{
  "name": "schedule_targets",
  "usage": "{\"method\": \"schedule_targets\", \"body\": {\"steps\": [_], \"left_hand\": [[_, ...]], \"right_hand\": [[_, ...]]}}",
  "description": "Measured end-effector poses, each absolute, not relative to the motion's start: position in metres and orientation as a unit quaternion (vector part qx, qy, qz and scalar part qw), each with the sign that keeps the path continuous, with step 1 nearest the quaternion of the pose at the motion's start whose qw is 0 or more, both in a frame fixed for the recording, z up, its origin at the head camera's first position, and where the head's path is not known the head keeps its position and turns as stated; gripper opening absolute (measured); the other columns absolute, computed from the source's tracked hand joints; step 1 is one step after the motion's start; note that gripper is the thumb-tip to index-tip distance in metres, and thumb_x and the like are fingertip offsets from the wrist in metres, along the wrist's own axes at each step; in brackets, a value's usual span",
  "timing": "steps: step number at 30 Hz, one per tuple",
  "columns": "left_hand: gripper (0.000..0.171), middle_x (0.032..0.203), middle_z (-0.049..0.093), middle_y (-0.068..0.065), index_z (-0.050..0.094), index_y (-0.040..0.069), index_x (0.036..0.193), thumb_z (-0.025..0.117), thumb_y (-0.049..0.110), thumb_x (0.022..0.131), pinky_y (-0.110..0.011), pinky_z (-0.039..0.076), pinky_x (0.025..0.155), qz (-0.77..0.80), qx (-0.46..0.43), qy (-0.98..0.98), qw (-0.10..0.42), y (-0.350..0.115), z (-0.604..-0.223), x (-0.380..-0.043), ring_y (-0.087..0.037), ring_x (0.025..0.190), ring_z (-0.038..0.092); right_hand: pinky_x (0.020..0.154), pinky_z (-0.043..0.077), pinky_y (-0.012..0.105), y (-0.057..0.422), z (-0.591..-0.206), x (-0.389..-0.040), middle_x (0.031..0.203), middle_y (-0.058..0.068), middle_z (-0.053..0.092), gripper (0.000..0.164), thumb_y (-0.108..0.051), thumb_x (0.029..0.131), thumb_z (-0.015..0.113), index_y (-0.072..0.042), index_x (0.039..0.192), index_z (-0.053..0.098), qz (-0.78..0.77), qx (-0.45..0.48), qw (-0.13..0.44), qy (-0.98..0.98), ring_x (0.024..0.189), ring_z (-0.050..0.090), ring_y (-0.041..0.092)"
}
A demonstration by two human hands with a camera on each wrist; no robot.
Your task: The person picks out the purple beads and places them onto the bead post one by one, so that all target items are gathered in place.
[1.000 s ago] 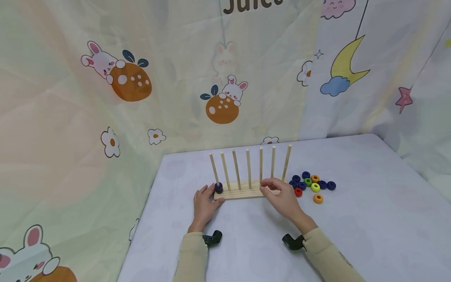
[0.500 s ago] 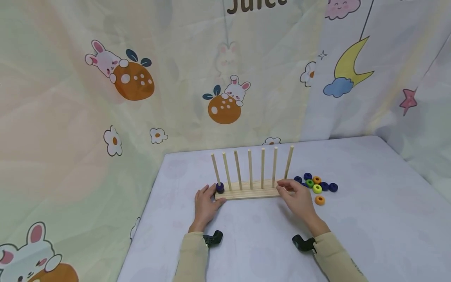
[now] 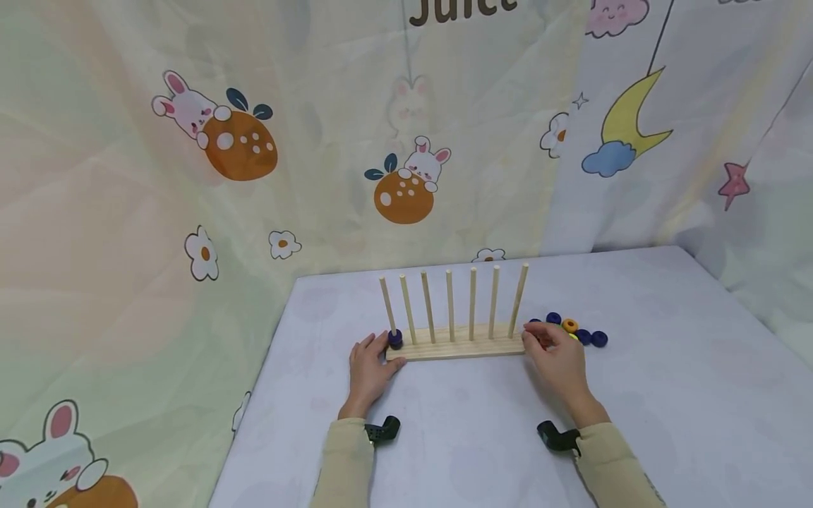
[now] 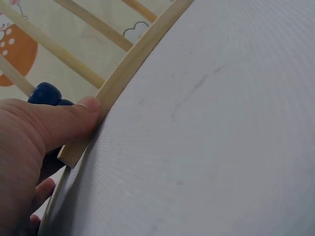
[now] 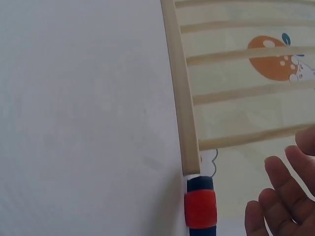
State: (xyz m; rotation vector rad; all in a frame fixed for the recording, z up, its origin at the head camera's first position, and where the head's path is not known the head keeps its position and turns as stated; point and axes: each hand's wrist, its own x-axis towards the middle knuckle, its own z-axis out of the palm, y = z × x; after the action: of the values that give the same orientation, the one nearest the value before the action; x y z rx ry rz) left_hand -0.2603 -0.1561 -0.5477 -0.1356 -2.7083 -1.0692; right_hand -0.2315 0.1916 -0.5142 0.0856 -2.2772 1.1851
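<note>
A pale wooden peg board with a row of upright pegs stands on the table. Dark blue beads sit at the foot of its leftmost peg. My left hand grips the board's left end; in the left wrist view the thumb lies on the front edge, beside the blue beads. Just past the right end is my right hand, its fingers loosely bent and nothing visible between them. Close to these fingers, the right wrist view shows a red bead in front of blue ones.
Several loose beads lie to the right of the board, among them an orange bead and a blue bead. My right hand hides part of this group. Behind the white-covered table hangs a printed cloth.
My right hand has moved right, from over the board's right part to beyond its end, and now covers some of the loose beads. My left hand stays on the board's left end.
</note>
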Motion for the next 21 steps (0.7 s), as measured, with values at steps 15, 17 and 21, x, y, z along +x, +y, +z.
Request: {"method": "schedule_targets", "body": {"steps": [15, 17, 21], "left_hand": [[0.067, 0.14, 0.056, -0.008, 0.055, 0.007, 0.139, 0.079, 0.032, 0.082, -0.053, 0.011, 0.118, -0.361, -0.042, -0.925, 0.109, -0.157, -0.549, -0.258, -0.032, 0.139, 0.037], [0.066, 0.139, 0.057, -0.009, 0.055, 0.006, 0.138, 0.079, 0.031, 0.082, -0.054, 0.011, 0.118, -0.364, -0.044, -0.924, 0.111, -0.156, -0.548, -0.258, -0.033, 0.139, 0.037], [0.066, 0.139, 0.057, -0.009, 0.055, 0.006, 0.138, 0.079, 0.031, 0.081, -0.054, 0.012, 0.117, -0.362, -0.047, -0.924, 0.116, -0.155, -0.547, -0.258, -0.033, 0.138, 0.038]], "right_hand": [[0.068, 0.04, 0.008, 0.23, -0.516, -0.232, 0.096, 0.011, 0.072, 0.015, -0.01, 0.088, 0.067, -0.004, 0.101, 0.073, 0.429, -0.111, 0.32, -0.837, 0.078, 0.056, 0.003], [0.067, 0.04, 0.007, 0.235, -0.516, -0.232, 0.099, 0.01, 0.072, 0.018, -0.01, 0.089, 0.066, -0.005, 0.105, 0.072, 0.436, -0.134, 0.319, -0.831, 0.077, 0.053, -0.001], [0.069, 0.04, 0.006, 0.246, -0.517, -0.233, 0.11, 0.009, 0.07, 0.026, -0.014, 0.092, 0.063, -0.006, 0.116, 0.068, 0.453, -0.185, 0.302, -0.818, 0.081, 0.051, -0.003]]}}
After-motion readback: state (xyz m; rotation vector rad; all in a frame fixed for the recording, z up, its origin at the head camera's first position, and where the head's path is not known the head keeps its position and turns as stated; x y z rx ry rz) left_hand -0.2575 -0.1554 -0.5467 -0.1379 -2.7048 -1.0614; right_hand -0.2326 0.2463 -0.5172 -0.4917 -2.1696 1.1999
